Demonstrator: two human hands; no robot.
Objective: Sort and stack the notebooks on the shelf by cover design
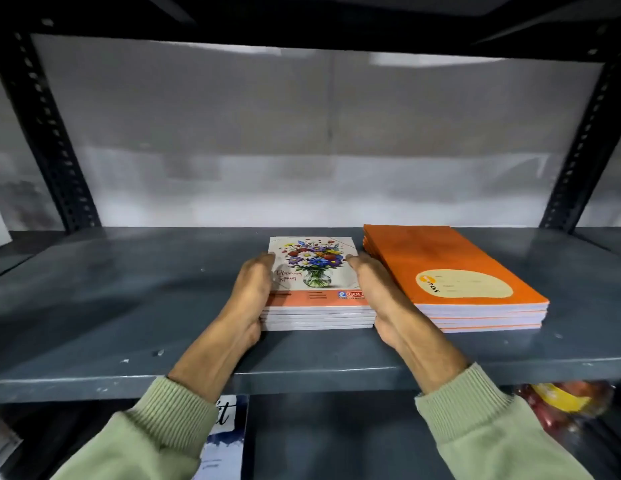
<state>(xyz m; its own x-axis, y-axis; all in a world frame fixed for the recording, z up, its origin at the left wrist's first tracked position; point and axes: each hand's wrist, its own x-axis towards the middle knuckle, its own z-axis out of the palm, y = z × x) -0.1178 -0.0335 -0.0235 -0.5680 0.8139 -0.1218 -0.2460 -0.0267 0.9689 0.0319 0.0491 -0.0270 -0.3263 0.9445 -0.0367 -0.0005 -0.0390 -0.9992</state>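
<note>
Floral stack (pixel 312 263) beside orange stack (pixel 451 261)

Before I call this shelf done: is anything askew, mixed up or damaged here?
Nothing stands out. The stack of floral-cover paper notebooks lies squared between the left hand and right hand; the stack of orange-cover notebooks beside it looks even, on the grey metal shelf.

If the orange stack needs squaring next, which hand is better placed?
Probably the right hand: it lies in the gap right beside the orange stack. The left hand is on the far side of the floral stack.
</note>
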